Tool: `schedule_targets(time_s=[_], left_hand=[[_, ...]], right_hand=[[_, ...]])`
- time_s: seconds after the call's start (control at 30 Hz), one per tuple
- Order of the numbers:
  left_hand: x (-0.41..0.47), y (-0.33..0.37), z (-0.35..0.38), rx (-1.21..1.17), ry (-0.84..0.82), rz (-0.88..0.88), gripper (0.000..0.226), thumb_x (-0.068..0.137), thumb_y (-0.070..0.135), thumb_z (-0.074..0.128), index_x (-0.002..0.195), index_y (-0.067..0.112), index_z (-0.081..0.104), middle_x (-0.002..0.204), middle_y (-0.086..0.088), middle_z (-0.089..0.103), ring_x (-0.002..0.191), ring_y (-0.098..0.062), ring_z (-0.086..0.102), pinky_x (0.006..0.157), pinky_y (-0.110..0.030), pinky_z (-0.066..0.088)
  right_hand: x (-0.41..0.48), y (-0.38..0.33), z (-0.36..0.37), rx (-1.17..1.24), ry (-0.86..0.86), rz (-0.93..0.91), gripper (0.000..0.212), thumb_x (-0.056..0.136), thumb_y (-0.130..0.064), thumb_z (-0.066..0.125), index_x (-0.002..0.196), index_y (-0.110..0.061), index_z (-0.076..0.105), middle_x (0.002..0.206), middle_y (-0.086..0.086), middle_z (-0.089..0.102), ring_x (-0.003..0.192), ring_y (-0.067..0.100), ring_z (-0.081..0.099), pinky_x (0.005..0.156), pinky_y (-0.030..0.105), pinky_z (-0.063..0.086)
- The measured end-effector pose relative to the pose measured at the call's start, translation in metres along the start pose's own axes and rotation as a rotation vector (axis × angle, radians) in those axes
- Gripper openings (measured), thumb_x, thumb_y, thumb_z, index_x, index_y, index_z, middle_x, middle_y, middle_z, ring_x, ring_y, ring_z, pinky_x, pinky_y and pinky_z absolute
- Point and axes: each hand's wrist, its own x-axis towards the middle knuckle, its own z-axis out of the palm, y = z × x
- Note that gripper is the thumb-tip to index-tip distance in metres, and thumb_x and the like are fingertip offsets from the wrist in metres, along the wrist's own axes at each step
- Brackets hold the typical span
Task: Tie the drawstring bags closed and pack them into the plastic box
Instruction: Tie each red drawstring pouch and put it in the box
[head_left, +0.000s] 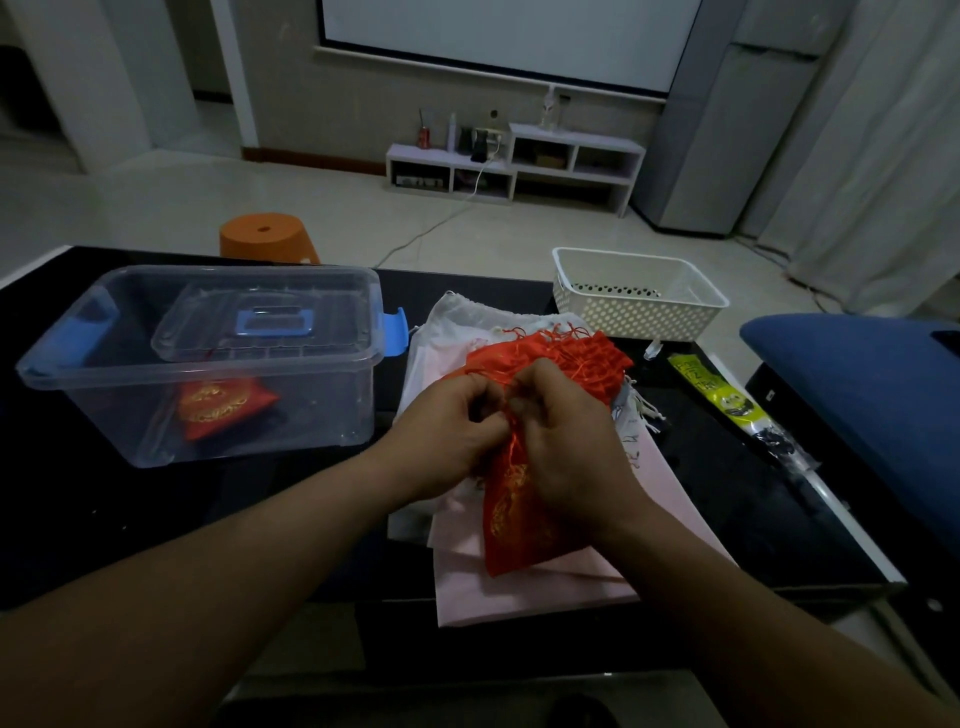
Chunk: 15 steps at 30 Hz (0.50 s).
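Red drawstring bag (519, 519) hangs below both hands (511, 415), which pinch its cords.

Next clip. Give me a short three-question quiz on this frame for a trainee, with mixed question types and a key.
1. True or false: the white perforated basket stands to the right of the clear plastic box.
2. How many red bags lie inside that box? A none, B one, C three.
3. Fill in: the left hand and right hand both pinch the neck of a ____ drawstring bag.
Key: 1 true; 2 B; 3 red.
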Motion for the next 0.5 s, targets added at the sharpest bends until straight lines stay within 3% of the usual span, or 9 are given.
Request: schedule_targets(time_s=[0.17, 0.33, 0.5], left_hand=[[0.0, 0.005, -0.007, -0.043, -0.02, 0.014, 0.01, 0.103, 0.014, 0.061, 0.103, 0.013, 0.071, 0.09, -0.002, 0.074, 0.075, -0.012, 0.073, 0.067, -0.023, 0.058], [0.001, 0.004, -0.018, -0.129, -0.168, -0.008, 0.006, 0.101, 0.014, 0.065, 0.097, 0.009, 0.064, 0.086, -0.009, 0.063, 0.075, -0.023, 0.067, 0.07, -0.039, 0.063], [0.002, 0.002, -0.021, -0.218, -0.227, -0.028, 0.011, 0.099, 0.016, 0.068, 0.089, 0.014, 0.064, 0.085, -0.009, 0.064, 0.075, -0.024, 0.066, 0.071, -0.041, 0.06]], right_hand=[[0.001, -0.002, 0.0, -0.039, 0.058, -0.027, 0.011, 0.098, -0.006, 0.059, 0.095, -0.017, 0.06, 0.087, -0.004, 0.064, 0.08, 0.01, 0.059, 0.071, 0.03, 0.048], [0.004, -0.002, -0.009, 0.022, -0.011, -0.025, 0.014, 0.097, -0.004, 0.06, 0.095, -0.018, 0.061, 0.086, -0.006, 0.065, 0.08, 0.007, 0.06, 0.071, 0.025, 0.048], [0.005, 0.003, -0.013, 0.073, -0.044, 0.015, 0.019, 0.096, -0.006, 0.063, 0.09, -0.024, 0.062, 0.083, -0.009, 0.065, 0.079, 0.005, 0.061, 0.072, 0.023, 0.048]])
